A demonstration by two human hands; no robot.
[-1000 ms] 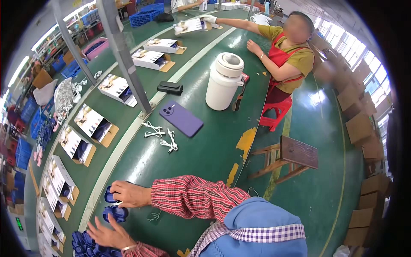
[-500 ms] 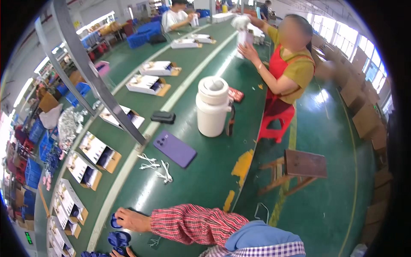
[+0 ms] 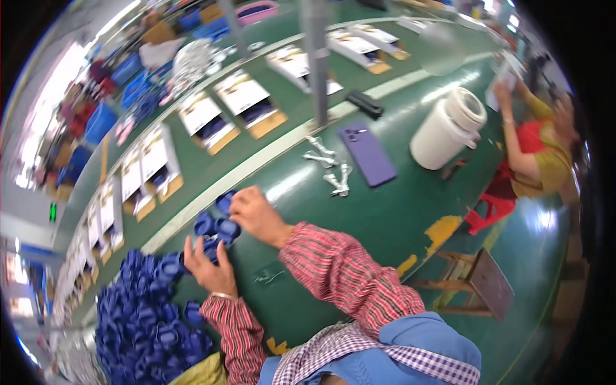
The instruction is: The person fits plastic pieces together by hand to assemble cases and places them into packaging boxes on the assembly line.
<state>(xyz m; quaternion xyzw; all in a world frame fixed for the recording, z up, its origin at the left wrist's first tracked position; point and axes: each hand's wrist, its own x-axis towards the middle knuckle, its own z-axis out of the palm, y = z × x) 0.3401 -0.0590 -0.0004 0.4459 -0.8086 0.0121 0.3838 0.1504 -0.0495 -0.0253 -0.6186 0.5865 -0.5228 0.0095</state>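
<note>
A heap of dark blue, rounded pieces with loop-like openings (image 3: 151, 321) covers the lower left of the green table; their exact kind cannot be made out. Beyond the heap, a few similar blue pieces (image 3: 206, 224) lie apart, between my two hands. My right hand (image 3: 260, 217) has its fingers drawn together on one blue piece (image 3: 224, 201) at the far end of this group; the fingertips partly hide it. Close to the nearer pieces, my left hand (image 3: 210, 268) has its fingers spread, with nothing visibly held.
Open white boxes (image 3: 205, 122) with dark contents line the belt (image 3: 173, 135) beyond a pale rail. A grey post (image 3: 316, 64) rises there. On the table lie white cables (image 3: 333, 173), a purple phone (image 3: 367, 154), a black case (image 3: 364, 102) and a white jug (image 3: 449, 128). A co-worker (image 3: 539, 147) sits right.
The view has swung left and down, bringing the blue heap and my whole left hand into sight. My right hand remains at the blue pieces. The co-worker's arms have shifted around a white box.
</note>
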